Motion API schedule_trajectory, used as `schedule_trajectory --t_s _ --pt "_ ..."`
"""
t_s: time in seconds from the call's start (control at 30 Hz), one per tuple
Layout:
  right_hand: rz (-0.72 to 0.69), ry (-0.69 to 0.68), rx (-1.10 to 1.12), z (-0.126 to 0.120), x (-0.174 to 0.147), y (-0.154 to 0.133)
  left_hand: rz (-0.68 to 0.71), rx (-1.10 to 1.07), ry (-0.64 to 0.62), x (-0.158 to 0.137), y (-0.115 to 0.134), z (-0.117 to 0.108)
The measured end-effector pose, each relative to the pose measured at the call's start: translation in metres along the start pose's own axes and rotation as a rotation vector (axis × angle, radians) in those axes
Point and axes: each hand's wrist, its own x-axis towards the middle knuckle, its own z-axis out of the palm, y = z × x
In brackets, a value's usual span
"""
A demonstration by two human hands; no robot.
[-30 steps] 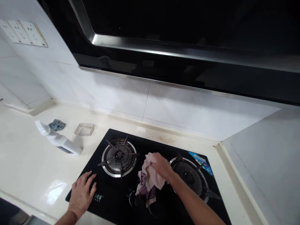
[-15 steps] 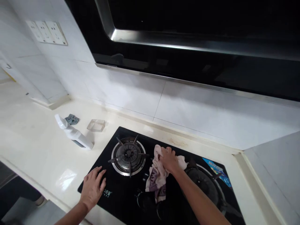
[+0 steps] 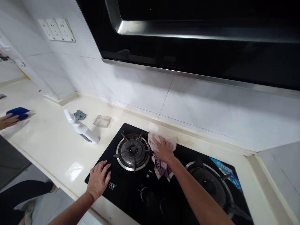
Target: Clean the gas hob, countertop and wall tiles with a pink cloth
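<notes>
My right hand [image 3: 164, 151] presses a pink and white cloth [image 3: 161, 168] with purple patterning onto the black gas cooktop [image 3: 122, 197], at its back edge between the two burners. The cloth is bunched under my fingers and its purple end trails toward the front. My left hand [image 3: 98, 178] lies with fingers spread on the cooktop's front left corner and holds nothing. Beside the cloth is the left burner [image 3: 133, 150] with its metal pan supports. My right forearm partly covers the right burner [image 3: 207, 184]. A control knob [image 3: 147, 196] sits near the front.
On the counter [image 3: 51, 140] to the left stand a white spray bottle [image 3: 83, 129], a grey scrubber [image 3: 80, 115] and a clear shallow dish [image 3: 102, 121]. Another person's hand [image 3: 8, 121] holds a blue cloth [image 3: 20, 112] at far left. A black range hood [image 3: 187, 53] overhangs the back.
My right hand has slid the cloth back and left, toward the rear edge of the cooktop. The view has shifted, bringing another person's hand with a blue cloth into sight. My left hand stays put.
</notes>
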Motion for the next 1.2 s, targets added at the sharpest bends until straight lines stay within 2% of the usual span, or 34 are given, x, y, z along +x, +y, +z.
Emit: schedule_trajectory --t_s 0.1,0.23,0.33,0.43,0.53,0.6,0.67,0.73,0.8,0.9,1.1,1.2 --pt "0.004 -0.005 -0.043 0.008 -0.051 0.006 0.000 0.007 0.005 0.000 0.000 0.001" --pt "-0.049 0.005 -0.065 0.026 -0.118 -0.002 0.010 0.026 0.026 -0.001 0.001 0.001" --pt "-0.033 0.039 -0.091 0.037 -0.138 -0.005 0.011 0.028 0.039 -0.001 0.001 0.001" --pt "0.055 0.057 -0.105 0.034 -0.113 0.001 0.010 0.019 0.033 -0.001 0.001 0.001" --pt "0.120 0.042 -0.073 0.015 -0.055 0.005 0.004 0.011 0.023 -0.001 0.002 -0.001" --pt "0.069 0.000 -0.040 0.001 -0.014 0.002 -0.002 0.007 0.024 -0.002 0.003 -0.001" --pt "-0.045 -0.051 -0.015 -0.009 0.015 -0.005 -0.002 0.005 0.027 -0.003 0.002 -0.001" --pt "-0.147 -0.083 -0.001 -0.014 0.030 -0.009 0.005 0.006 0.033 -0.004 0.001 0.000" --pt "-0.189 -0.093 0.001 -0.016 0.035 -0.002 0.013 0.007 0.038 -0.004 -0.002 0.002" --pt "-0.121 -0.107 -0.013 -0.024 0.035 0.038 0.024 0.013 0.053 -0.003 -0.006 0.006" --pt "0.377 -0.134 -0.017 -0.055 0.015 0.172 0.032 0.035 0.063 -0.002 -0.006 0.007" --pt "0.542 -0.128 -0.004 -0.062 0.000 0.208 0.037 0.047 0.066 -0.001 -0.006 0.007"
